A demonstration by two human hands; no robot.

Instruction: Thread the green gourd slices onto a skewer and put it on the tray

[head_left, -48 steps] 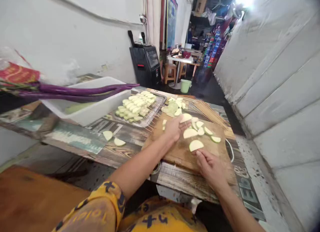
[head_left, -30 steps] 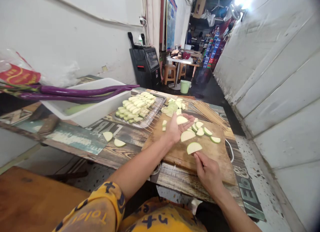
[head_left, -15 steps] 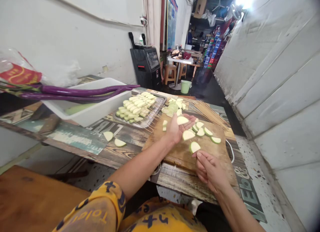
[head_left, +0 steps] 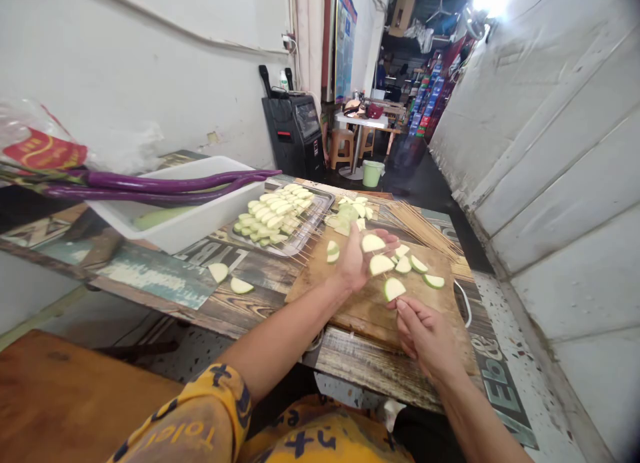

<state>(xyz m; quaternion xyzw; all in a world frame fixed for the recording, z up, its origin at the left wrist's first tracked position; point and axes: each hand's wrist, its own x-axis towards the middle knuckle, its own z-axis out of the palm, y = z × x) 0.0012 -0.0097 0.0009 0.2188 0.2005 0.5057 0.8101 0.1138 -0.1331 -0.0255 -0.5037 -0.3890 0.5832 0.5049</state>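
Note:
My right hand (head_left: 425,330) is closed in a pinch on the lower end of a thin wooden skewer (head_left: 385,275), just under the lowest slice. Three half-round, green-skinned slices of what looks like zucchini (head_left: 381,264) sit in a row along it. Behind the topmost slice (head_left: 373,242), my left hand (head_left: 356,260) is held palm up with thumb and fingers apart; whether it touches that slice is hard to tell. Below both hands lies a wooden cutting board (head_left: 350,310), with several loose slices (head_left: 418,264) on its right side.
A metal tray (head_left: 320,213) of skewered slices stands left of the board. Bare skewers (head_left: 425,230) lie at the back right. Long purple eggplants (head_left: 165,183) rest across a white bin (head_left: 195,230). Two slices (head_left: 241,286) lie on the table (head_left: 270,310); a wall runs along the right.
The top slice has turned slightly and now lines up with the other two. My left thumb has moved a little away from it. The right hand keeps its pinch.

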